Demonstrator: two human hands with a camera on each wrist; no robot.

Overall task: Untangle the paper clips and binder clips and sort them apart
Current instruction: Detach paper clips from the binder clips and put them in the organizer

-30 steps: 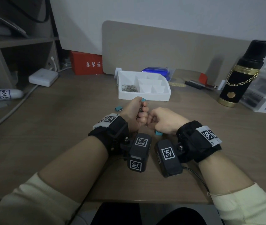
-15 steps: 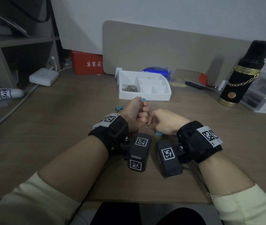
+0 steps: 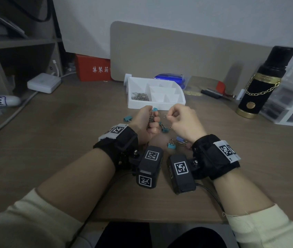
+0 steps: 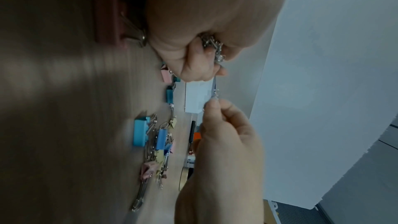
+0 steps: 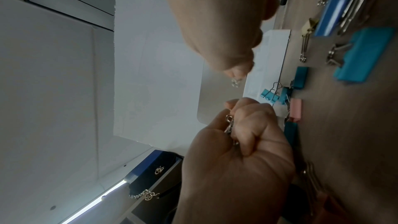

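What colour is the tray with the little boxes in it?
White. The tray shows best in the head view.

most of the paper clip bunch (image 3: 151,119) is buried inside my left hand (image 3: 146,122), so i can't count them. the clip pinched in my right hand (image 3: 183,120) is too tiny and blurry to make out, could be one or two. my right wrist covers part of the binder clips (image 3: 175,143) on the desk. the pile in the white tray (image 3: 157,106) is just a grey smudge. the red box (image 3: 93,69) is half hidden behind the board.
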